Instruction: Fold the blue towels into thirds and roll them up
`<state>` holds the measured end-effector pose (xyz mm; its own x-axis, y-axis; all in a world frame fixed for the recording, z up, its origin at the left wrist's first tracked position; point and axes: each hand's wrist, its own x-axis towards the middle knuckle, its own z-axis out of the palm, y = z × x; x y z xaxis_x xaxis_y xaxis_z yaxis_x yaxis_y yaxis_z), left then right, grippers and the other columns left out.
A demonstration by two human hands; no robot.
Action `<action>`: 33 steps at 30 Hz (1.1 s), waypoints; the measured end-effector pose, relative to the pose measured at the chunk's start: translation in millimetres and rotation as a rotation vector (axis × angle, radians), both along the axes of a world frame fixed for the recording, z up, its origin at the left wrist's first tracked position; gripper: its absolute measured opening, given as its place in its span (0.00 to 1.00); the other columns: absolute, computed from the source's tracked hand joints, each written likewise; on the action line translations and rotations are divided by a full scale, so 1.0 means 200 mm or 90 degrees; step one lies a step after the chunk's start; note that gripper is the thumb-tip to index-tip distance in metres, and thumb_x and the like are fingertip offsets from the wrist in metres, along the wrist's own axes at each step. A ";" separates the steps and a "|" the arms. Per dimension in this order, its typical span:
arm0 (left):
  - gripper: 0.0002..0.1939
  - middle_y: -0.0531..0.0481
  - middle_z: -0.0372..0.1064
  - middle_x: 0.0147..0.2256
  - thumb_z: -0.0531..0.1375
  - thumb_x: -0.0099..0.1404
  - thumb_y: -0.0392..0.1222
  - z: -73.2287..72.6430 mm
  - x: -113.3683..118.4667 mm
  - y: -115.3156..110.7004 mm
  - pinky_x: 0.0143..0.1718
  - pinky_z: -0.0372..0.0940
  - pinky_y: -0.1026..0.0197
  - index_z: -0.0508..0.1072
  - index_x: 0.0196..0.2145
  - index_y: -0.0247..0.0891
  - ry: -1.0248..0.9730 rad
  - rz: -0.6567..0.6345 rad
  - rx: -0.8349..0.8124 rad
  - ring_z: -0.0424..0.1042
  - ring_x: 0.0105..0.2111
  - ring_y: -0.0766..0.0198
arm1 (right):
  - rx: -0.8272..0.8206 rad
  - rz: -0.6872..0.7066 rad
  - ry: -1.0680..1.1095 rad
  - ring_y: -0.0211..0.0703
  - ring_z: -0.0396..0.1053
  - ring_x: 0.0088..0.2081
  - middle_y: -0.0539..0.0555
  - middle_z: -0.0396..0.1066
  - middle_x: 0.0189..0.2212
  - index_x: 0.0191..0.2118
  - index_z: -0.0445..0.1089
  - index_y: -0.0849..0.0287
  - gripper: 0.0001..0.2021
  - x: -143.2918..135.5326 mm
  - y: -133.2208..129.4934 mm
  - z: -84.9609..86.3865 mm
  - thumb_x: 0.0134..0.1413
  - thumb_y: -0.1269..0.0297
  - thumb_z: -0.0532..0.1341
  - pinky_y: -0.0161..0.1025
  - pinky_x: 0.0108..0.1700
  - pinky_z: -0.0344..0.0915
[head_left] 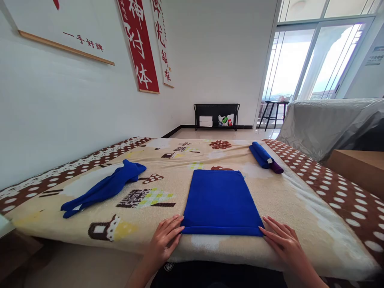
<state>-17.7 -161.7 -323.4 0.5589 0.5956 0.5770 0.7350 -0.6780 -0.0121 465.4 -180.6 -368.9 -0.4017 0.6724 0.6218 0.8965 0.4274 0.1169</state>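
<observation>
A blue cloth (pixel 222 200) lies flat in a near-rectangle on the patterned blanket, with a narrow folded strip along its near edge. My left hand (pixel 166 238) is at its near left corner, fingers stretched out and fingertips touching the edge. At the near right corner, my right hand (pixel 282 238) also has outstretched fingers, their tips against the cloth. Neither hand is closed around anything. Left of the flat cloth lies a crumpled, elongated blue cloth (pixel 105 186) with a small white tag. A rolled blue cloth (pixel 262 155) with a white tag and a purple end sits at the back right.
The cream blanket (pixel 162 160) has brown, white-dotted borders and covers a raised surface. A cardboard box (pixel 357 168) and a sheet-covered piece of furniture (pixel 333 120) stand at the right. Beyond the far edge is a black rack (pixel 216 110); a wall runs along the left.
</observation>
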 end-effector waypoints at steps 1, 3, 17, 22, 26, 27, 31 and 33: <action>0.16 0.48 0.68 0.57 0.55 0.68 0.32 -0.01 0.00 0.00 0.55 0.62 0.51 0.72 0.50 0.45 -0.007 0.005 -0.002 0.63 0.60 0.56 | -0.006 0.005 0.008 0.49 0.67 0.57 0.48 0.67 0.57 0.53 0.71 0.37 0.16 0.00 0.01 0.01 0.61 0.52 0.58 0.47 0.51 0.64; 0.14 0.48 0.70 0.56 0.56 0.68 0.32 -0.01 0.00 0.01 0.55 0.62 0.50 0.73 0.47 0.45 -0.021 0.010 0.008 0.64 0.59 0.56 | -0.020 0.014 0.017 0.50 0.68 0.56 0.47 0.68 0.57 0.51 0.72 0.36 0.14 0.00 0.03 0.02 0.62 0.52 0.58 0.47 0.50 0.64; 0.11 0.48 0.65 0.59 0.53 0.70 0.31 0.10 0.00 0.00 0.55 0.61 0.53 0.72 0.44 0.42 0.016 0.010 -0.019 0.61 0.60 0.56 | -0.244 0.014 0.122 0.53 0.65 0.58 0.48 0.66 0.58 0.47 0.75 0.37 0.14 -0.01 0.06 0.12 0.64 0.51 0.54 0.55 0.55 0.63; 0.09 0.49 0.64 0.59 0.53 0.70 0.34 0.12 0.01 0.01 0.55 0.62 0.53 0.72 0.42 0.43 0.002 0.021 -0.058 0.62 0.59 0.57 | -0.248 0.008 0.110 0.54 0.66 0.57 0.49 0.67 0.58 0.48 0.74 0.36 0.14 0.00 0.05 0.11 0.62 0.48 0.56 0.58 0.56 0.62; 0.09 0.49 0.63 0.60 0.52 0.71 0.36 0.10 0.01 0.02 0.56 0.62 0.51 0.72 0.42 0.44 -0.006 0.039 -0.099 0.61 0.59 0.56 | -0.236 -0.008 0.125 0.54 0.67 0.56 0.48 0.69 0.56 0.44 0.76 0.35 0.12 0.00 0.07 0.11 0.60 0.47 0.58 0.57 0.53 0.65; 0.09 0.49 0.63 0.60 0.52 0.71 0.36 0.10 0.01 0.03 0.56 0.62 0.50 0.72 0.41 0.44 -0.007 0.043 -0.107 0.61 0.59 0.56 | -0.236 -0.010 0.129 0.53 0.68 0.56 0.48 0.69 0.56 0.44 0.76 0.35 0.12 0.00 0.08 0.11 0.60 0.47 0.57 0.56 0.52 0.66; 0.10 0.49 0.63 0.60 0.51 0.71 0.37 0.09 0.00 0.03 0.56 0.62 0.50 0.72 0.41 0.44 -0.008 0.048 -0.121 0.61 0.60 0.55 | -0.228 0.003 0.121 0.51 0.67 0.56 0.47 0.68 0.56 0.42 0.76 0.35 0.12 0.00 0.09 0.12 0.62 0.50 0.55 0.54 0.52 0.66; 0.10 0.49 0.63 0.60 0.51 0.71 0.37 0.10 0.00 0.01 0.56 0.62 0.50 0.72 0.42 0.44 -0.001 0.046 -0.123 0.61 0.60 0.55 | -0.202 0.012 0.103 0.52 0.67 0.56 0.48 0.68 0.56 0.42 0.77 0.36 0.12 0.01 0.08 0.13 0.63 0.52 0.55 0.56 0.53 0.64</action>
